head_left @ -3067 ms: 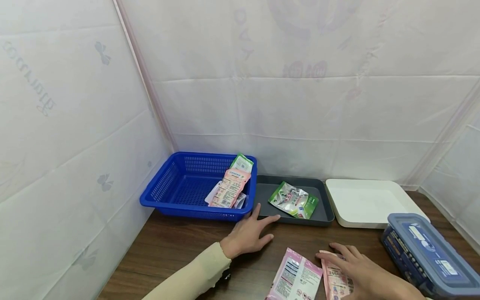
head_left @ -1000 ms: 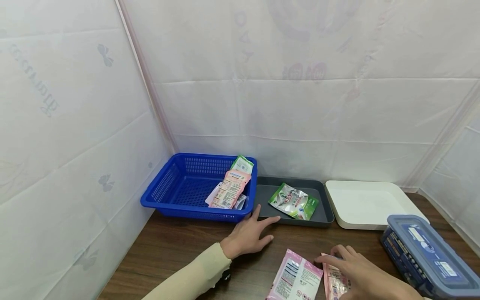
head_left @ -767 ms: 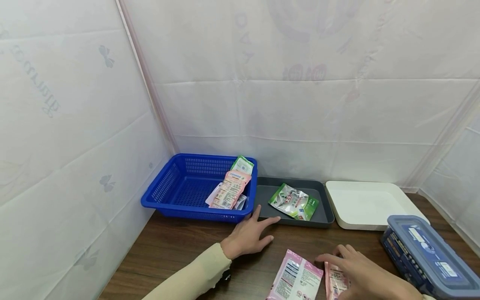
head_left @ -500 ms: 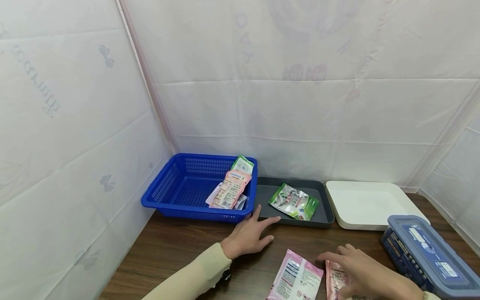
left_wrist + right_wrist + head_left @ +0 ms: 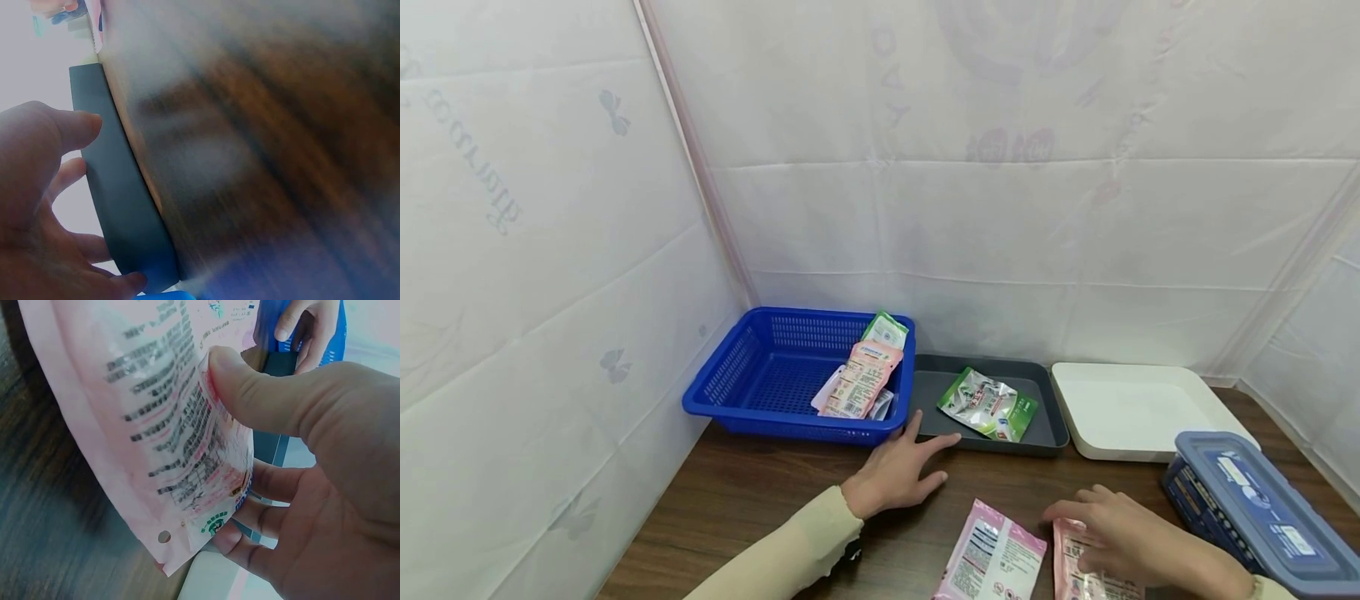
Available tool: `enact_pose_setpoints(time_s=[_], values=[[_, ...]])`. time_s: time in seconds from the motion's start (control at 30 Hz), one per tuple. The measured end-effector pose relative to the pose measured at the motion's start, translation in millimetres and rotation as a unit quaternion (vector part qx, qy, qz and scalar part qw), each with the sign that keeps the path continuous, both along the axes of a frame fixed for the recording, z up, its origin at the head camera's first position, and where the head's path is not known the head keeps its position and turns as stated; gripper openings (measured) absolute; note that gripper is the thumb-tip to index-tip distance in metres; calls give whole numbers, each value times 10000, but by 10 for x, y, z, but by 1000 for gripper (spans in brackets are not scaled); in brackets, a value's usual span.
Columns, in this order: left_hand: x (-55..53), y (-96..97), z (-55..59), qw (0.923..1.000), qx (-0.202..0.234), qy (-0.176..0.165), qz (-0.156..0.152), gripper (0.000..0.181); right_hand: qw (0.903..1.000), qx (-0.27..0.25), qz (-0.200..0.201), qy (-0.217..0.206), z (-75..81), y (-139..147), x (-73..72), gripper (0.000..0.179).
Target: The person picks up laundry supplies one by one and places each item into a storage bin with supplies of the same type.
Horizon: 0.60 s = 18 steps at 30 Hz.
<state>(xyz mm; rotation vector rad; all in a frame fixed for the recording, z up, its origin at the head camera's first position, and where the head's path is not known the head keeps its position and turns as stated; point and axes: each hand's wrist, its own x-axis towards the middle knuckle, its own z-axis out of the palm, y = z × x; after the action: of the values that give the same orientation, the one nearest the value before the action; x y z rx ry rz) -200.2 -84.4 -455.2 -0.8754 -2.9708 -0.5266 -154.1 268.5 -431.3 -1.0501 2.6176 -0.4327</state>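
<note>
My right hand (image 5: pixel 1123 533) is over a pink printed pouch (image 5: pixel 1069 554) at the front right. In the right wrist view the thumb lies on the face of the pouch (image 5: pixel 144 412) and the fingers curl behind its edge, pinching it. To its left a pink-and-white pouch (image 5: pixel 992 554) lies flat on the table. My left hand (image 5: pixel 897 471), fingers spread, rests by the front edge of the dark grey tray (image 5: pixel 928 400); in the left wrist view its fingertips touch the tray's side (image 5: pixel 115 169). A green-and-silver pouch (image 5: pixel 987 404) lies in that tray.
At the back left stands a blue basket (image 5: pixel 790 423) with several pouches (image 5: pixel 865 375) along its right side. A white tray (image 5: pixel 1138 408) sits right of the grey one. A blue lidded box (image 5: pixel 1262 508) stands at the right, close to my right arm.
My right hand has shifted slightly right, its fingers drawing in on the pink pouch, which has slid a little to the right. The left hand has stayed put.
</note>
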Motion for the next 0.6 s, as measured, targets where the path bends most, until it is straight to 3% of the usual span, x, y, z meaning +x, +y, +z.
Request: enact_pose_setpoints(time_s=[0.47,0.6], values=[[-11,-1,-15,10000,45,69,-33,53,9990,-382,225,-29,80,45,-1,44],[-8,-2,-14,10000,48,47,-8,53,9992,-380,119,-99,116,59,-11,42]])
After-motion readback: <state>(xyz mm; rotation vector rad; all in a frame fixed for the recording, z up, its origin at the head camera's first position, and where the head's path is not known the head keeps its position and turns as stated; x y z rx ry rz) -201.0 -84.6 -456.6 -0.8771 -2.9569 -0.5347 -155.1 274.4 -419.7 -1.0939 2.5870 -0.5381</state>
